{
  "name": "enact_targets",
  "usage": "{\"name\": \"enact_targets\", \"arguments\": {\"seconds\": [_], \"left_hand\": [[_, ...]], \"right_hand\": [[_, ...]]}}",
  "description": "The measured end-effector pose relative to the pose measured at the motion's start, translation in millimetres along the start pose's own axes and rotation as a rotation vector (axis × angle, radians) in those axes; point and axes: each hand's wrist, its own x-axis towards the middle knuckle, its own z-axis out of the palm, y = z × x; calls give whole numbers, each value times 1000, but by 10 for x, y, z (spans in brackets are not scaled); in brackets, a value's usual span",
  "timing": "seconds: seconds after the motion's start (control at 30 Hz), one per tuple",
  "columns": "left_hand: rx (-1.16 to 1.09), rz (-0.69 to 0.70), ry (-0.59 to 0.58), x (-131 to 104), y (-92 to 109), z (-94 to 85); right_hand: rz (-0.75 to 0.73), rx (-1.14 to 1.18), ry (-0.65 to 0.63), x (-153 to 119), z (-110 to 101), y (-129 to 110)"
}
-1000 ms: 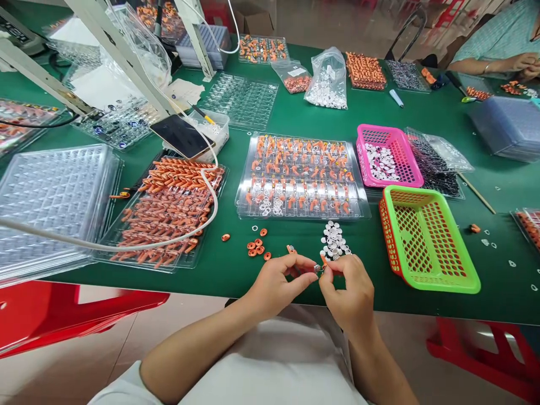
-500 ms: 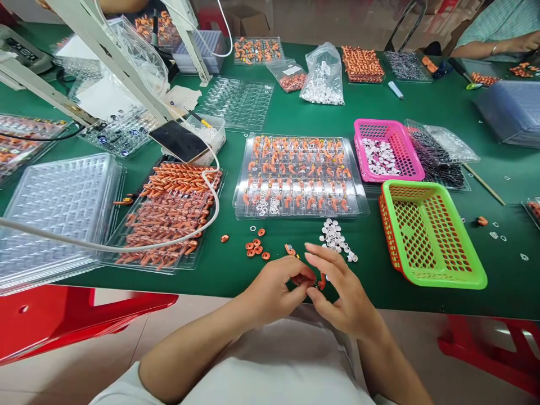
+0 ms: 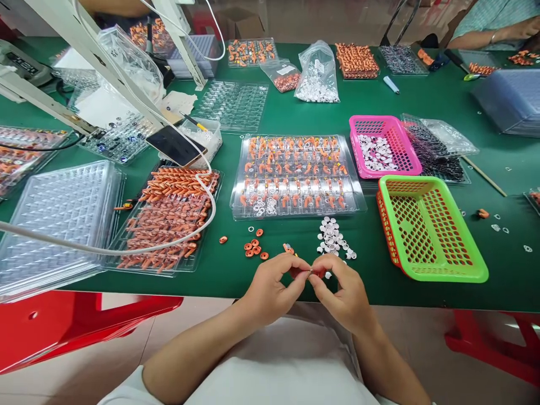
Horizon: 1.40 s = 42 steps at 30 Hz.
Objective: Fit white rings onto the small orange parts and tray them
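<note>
My left hand [image 3: 274, 287] and my right hand [image 3: 341, 289] meet fingertip to fingertip at the table's front edge. Both are closed in a pinch on a small orange part [image 3: 319, 274], mostly hidden by the fingers. Just beyond the left fingers lies an orange piece with a grey end [image 3: 288, 248]. White round caps [image 3: 331, 233] are scattered in a loose pile past the right hand. Several orange oval pieces [image 3: 255, 243] lie to the left, beside one white ring [image 3: 251, 229]. Farther back, a clear tray [image 3: 360, 197] holds rows of orange curved parts and white rings.
To the right stand a green basket [image 3: 464, 270] and a pink basket [image 3: 407, 167] of white pieces. Leftward are a tray of orange parts [image 3: 169, 225], stacked clear trays [image 3: 63, 208], a white cable [image 3: 147, 247] and a phone [image 3: 176, 145]. A co-worker's arm [image 3: 476, 38] shows far right.
My right hand's raised, spread fingers have come down and closed against the left fingertips. The orange part between the hands is now more covered. The view has shifted slightly.
</note>
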Motion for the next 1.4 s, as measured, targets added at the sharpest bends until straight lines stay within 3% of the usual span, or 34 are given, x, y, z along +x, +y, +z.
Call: {"name": "enact_targets", "arguments": {"seconds": [0.37,0.53,0.77,1.03,1.2,1.4], "left_hand": [[-129,-172,85,-31,-38,42],[-160,-185,18,-38,-41,13],[-20,-44,-117,3,-23,-121],[74,37,-155,37,-52,-132],[88,-4,-178,36,-47,-131],[-106,-168,-346,46,9,-185]], "right_hand": [[-40,-41,11,43,70,-1],[-76,-25,13,55,40,-3],[-16,-69,-101,70,-98,-17],[-43,-128,-111,75,-95,22],[-12,-103,-146,22,-92,42],[28,30,-225,16,-139,27]]}}
